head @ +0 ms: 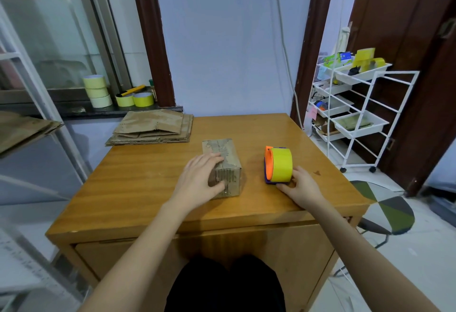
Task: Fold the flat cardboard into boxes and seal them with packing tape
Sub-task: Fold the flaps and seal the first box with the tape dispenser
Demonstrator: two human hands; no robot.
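From the head camera, a folded cardboard box (221,167) stands near the middle of the wooden surface (138,181), its long side running away from the person and its worn top showing strips of tape. The left hand (201,176) lies on the box's near left corner, fingers spread over the top and the thumb curled down the near end face, so it grips the box. Just to the right of the box, with a gap of bare wood between them, a tape dispenser (278,165) rests on the surface: an orange and purple body carrying a roll of yellow packing tape, the roll standing on edge. The right hand (299,186) is at the dispenser's near right side, fingers curled against its purple base and touching it; whether they truly close around it cannot be told, as the fingertips are hidden behind the body. At the far left corner of the surface a stack of flat cardboard (153,128) lies unfolded, partly overhanging the edge. Behind it, on a dark window ledge (74,112), spare tape rolls (97,91) are piled three high, with two more yellow rolls beside them. To the right of the surface stands a white wire cart (365,114) with trays holding small items. A round stool (385,210) with a patterned seat sits near the right front corner.
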